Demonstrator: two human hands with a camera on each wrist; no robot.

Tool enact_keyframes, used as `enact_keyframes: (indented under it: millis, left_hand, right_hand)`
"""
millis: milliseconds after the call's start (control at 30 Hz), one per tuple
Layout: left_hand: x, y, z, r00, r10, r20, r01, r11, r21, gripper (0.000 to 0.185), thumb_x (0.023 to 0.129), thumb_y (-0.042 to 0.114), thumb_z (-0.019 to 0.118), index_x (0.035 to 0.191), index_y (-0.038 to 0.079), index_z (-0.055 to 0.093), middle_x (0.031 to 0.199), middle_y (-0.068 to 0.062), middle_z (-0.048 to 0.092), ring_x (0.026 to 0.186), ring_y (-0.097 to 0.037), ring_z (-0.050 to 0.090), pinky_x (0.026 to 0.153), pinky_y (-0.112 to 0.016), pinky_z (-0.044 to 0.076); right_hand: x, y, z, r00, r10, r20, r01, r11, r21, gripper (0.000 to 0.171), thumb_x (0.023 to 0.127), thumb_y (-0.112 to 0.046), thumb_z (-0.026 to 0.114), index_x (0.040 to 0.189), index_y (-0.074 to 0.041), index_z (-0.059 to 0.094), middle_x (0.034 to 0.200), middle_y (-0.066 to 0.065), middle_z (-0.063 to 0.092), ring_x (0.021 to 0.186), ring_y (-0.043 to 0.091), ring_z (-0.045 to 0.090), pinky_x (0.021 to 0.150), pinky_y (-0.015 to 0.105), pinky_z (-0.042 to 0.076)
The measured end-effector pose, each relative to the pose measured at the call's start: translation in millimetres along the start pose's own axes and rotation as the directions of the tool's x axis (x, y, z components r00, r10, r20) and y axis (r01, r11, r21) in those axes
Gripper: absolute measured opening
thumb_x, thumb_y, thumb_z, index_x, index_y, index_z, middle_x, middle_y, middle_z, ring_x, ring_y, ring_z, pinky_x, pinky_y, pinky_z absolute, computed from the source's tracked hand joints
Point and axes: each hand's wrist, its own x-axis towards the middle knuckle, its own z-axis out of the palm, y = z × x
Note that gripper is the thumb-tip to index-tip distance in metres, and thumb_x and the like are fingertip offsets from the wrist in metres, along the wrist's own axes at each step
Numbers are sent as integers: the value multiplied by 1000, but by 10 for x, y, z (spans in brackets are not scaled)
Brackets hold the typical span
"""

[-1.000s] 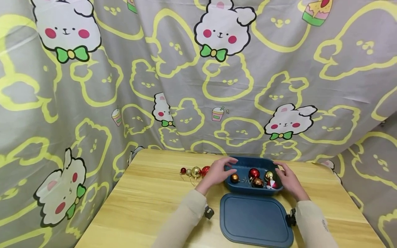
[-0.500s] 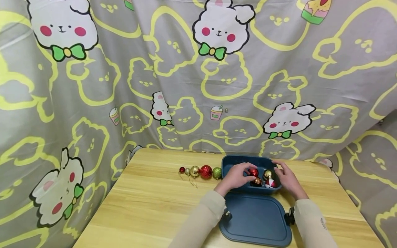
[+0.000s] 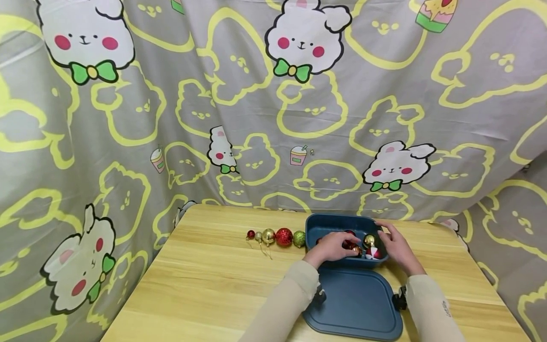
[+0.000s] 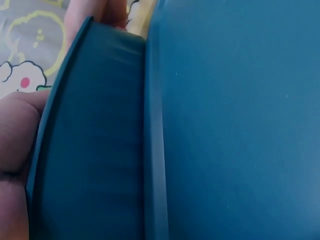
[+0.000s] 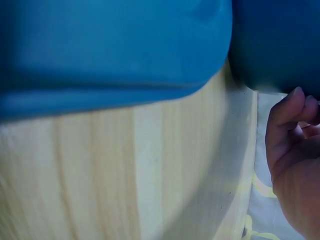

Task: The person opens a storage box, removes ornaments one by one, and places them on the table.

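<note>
holding the left hand point(image 3: 333, 245) down inside the blue box point(image 3: 337, 221), lower right of the head view, with fingers and thumb curved about a copper bauble point(image 3: 356, 250); cannot tell whether pinching or only touching it (no help from the left wrist view); resting the right hand point(image 3: 397, 246) on the box's right end, with fingers bent at the rim, cannot tell how firmly; could lose the copper bauble through a weak pinch, or knock the gold bauble point(image 3: 369, 240) and red-and-white bauble point(image 3: 373, 253) crowded to its right; nearer mid-frame, a row of loose baubles point(image 3: 284, 236); might set it rolling by shoving the box leftward; toward the bottom edge, flat, the lid point(image 3: 354, 304)
</note>
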Motion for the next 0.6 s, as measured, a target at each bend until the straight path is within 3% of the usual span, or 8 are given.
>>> enact_keyframes:
  millis: [133, 367, 600]
  left_hand:
    - [23, -11, 18, 1000, 13, 18, -14, 999, 40, 41, 98, 37, 72, 138, 29, 68, 137, 14, 66, 128, -6, 59, 106, -24, 49]
    - [51, -40, 34, 999, 7, 42, -7, 1000, 1, 37, 97, 34, 74, 133, 27, 72, 132, 14, 69, 121, -4, 62, 102, -21, 50]
    - [72, -46, 74, 999, 22, 26, -22, 999, 26, 35, 96, 35, 74, 130, 27, 73, 127, 15, 71, 117, -3, 62, 101, -19, 49]
  right_hand:
    - [-9, -8, -6, 1000, 1, 4, -1, 1000, -4, 53, 115, -37, 31, 160, -9, 33, 146, 38, 47, 126, 48, 54, 79, 34, 47]
    - [-9, -22, -11, 1000, 8, -1, -8, 1000, -9, 52, 115, -35, 31, 160, -9, 33, 143, 38, 49, 121, 45, 55, 76, 34, 47]
    - [-36, -14, -14, 1000, 12, -5, -12, 1000, -16, 53, 115, -37, 31, 160, -9, 34, 143, 38, 50, 118, 44, 57, 75, 33, 47]
